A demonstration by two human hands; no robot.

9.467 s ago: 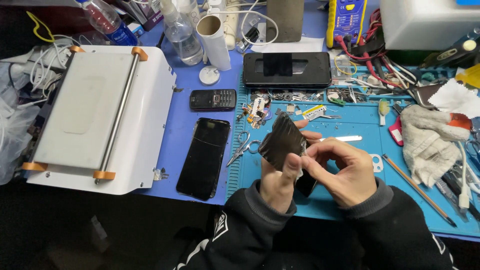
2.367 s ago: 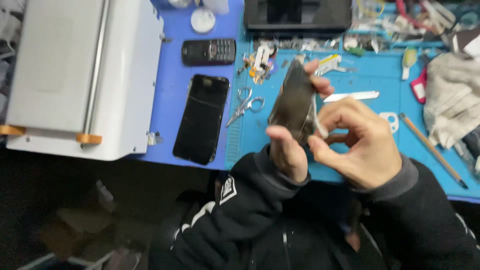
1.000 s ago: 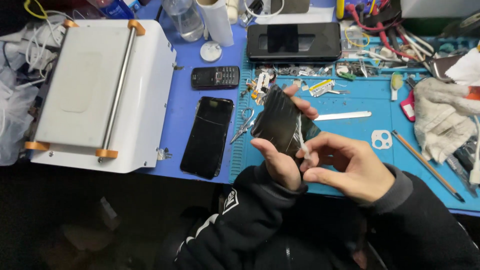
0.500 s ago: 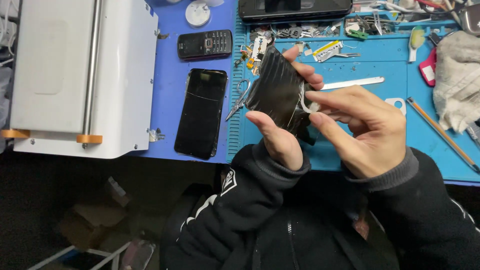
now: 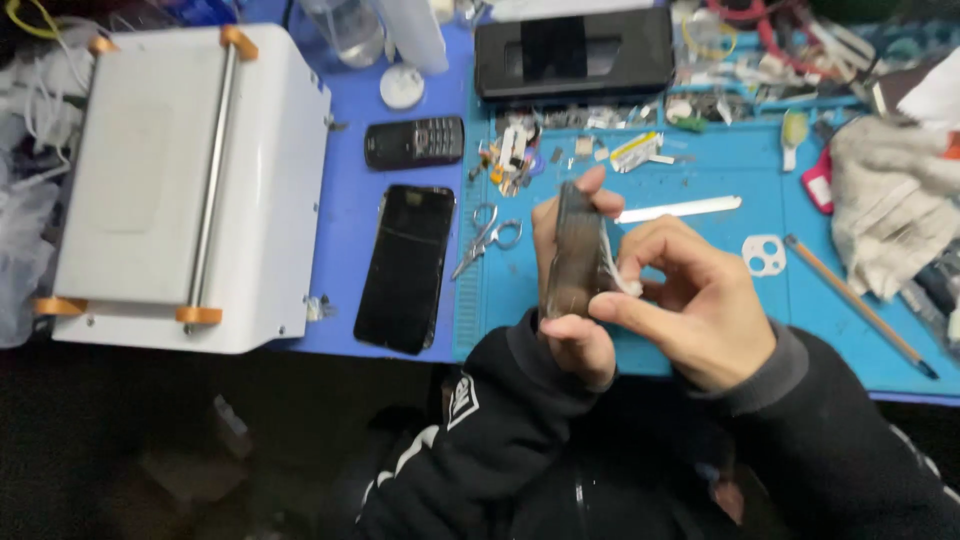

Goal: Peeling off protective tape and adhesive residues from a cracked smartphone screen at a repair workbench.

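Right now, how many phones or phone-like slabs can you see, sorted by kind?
Dark panel held edge-on in the left hand, with the right hand at its edge: 1
Black smartphone lying flat on the blue mat: 1
Small black keypad phone: 1
Black box-shaped device at the back: 1
Total: 4
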